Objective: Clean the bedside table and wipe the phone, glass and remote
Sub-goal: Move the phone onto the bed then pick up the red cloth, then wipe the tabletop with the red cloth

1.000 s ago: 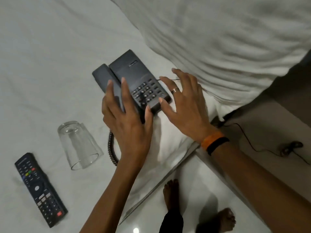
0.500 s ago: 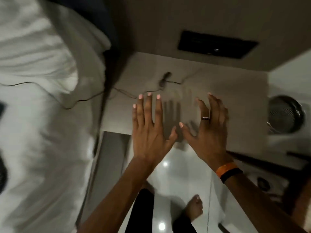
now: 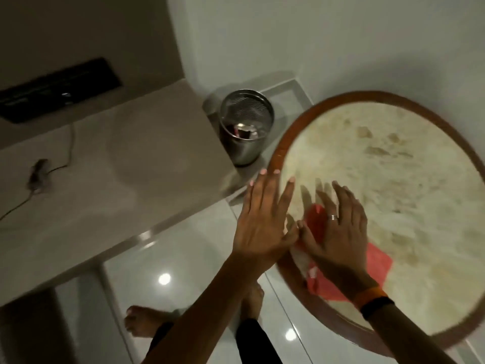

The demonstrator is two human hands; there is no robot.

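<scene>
Right hand [image 3: 338, 232] flat on red cloth [image 3: 378, 261] at round surface [image 3: 393, 179] near edge, grip spread. Left hand [image 3: 262, 219] just beside, fingers apart, empty. Steel bin [image 3: 245, 143] behind.

Dim, warm indoor light; 2 ceiling-lamp glints on the glossy floor [image 3: 183, 258]; motion blur throughout, edges curved.

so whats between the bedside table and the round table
In the head view, a steel mesh bin with some rubbish in it stands on the floor between the bedside table and the round table.
</scene>
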